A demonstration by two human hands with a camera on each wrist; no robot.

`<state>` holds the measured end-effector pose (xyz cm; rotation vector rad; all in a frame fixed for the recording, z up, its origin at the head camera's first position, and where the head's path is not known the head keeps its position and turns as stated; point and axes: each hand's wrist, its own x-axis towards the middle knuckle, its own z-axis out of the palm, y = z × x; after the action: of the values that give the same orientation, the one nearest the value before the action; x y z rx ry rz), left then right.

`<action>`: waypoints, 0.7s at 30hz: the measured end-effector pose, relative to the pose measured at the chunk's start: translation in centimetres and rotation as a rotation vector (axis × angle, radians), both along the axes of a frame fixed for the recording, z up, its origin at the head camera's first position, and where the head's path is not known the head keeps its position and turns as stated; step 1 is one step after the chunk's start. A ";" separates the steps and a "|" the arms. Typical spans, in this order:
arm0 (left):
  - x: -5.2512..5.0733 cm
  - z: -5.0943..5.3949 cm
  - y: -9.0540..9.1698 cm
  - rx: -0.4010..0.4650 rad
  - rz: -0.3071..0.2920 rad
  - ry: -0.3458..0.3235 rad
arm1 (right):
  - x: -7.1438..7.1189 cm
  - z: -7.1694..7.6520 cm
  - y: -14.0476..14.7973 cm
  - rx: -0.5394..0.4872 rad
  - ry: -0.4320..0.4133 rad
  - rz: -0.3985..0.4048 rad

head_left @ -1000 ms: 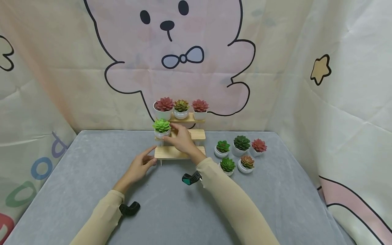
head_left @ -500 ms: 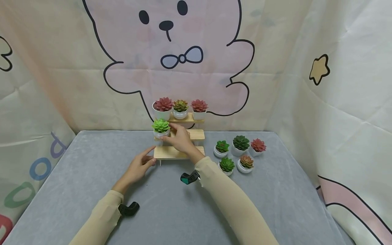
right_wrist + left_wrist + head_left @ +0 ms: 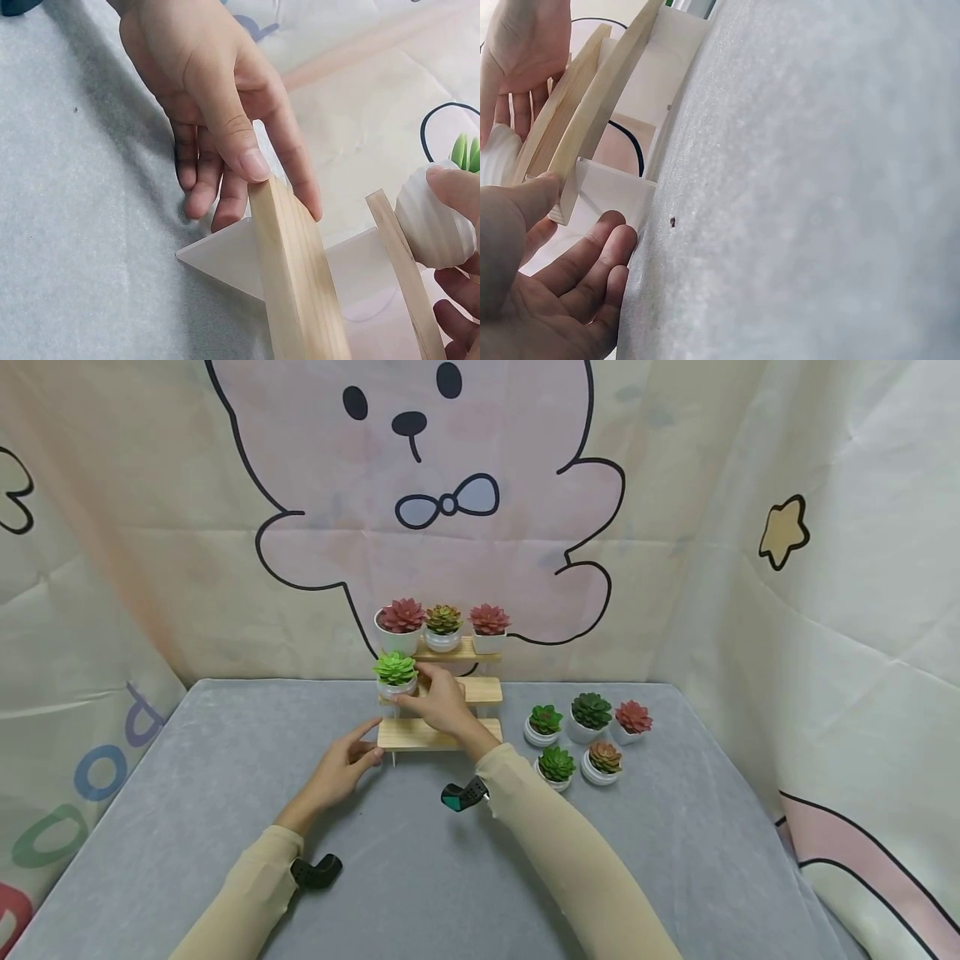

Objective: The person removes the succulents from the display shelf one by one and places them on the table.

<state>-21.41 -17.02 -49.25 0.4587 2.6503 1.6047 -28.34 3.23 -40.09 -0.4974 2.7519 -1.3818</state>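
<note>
Succulents in white pots, three of them, lined the top board of the wooden stand, and five more potted plants sat clustered on the grey cloth to its right. Behind hung a curtain printed with a pink bear. My right sleeve slanted up towards the stand, and my right hand hid part of the middle board. Its thumb and fingers were curled on the bright green succulent's white pot, at that board's left end. My left hand pinched the lowest board by its left end, thumb against index, other fingers loosely bent below
</note>
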 end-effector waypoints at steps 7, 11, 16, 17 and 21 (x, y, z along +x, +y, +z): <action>0.0 0.0 0.0 0.004 -0.002 -0.009 | -0.1 0.0 0.0 -0.007 -0.011 0.002; 0.0 0.0 0.1 0.002 0.002 -0.008 | -0.1 0.1 0.1 -0.009 -0.011 0.006; 0.0 0.1 0.1 -0.001 0.004 -0.006 | 0.0 0.2 0.1 0.000 -0.013 -0.004; 0.1 0.1 0.1 0.000 0.005 -0.006 | -0.1 0.1 0.0 -0.001 -0.011 -0.004; 0.1 0.0 0.0 0.003 0.003 -0.002 | -0.1 -0.1 0.0 0.001 0.003 -0.019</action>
<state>-21.34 -17.02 -49.23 0.4528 2.6494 1.6090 -28.43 3.23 -40.21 -0.4758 2.7665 -1.3851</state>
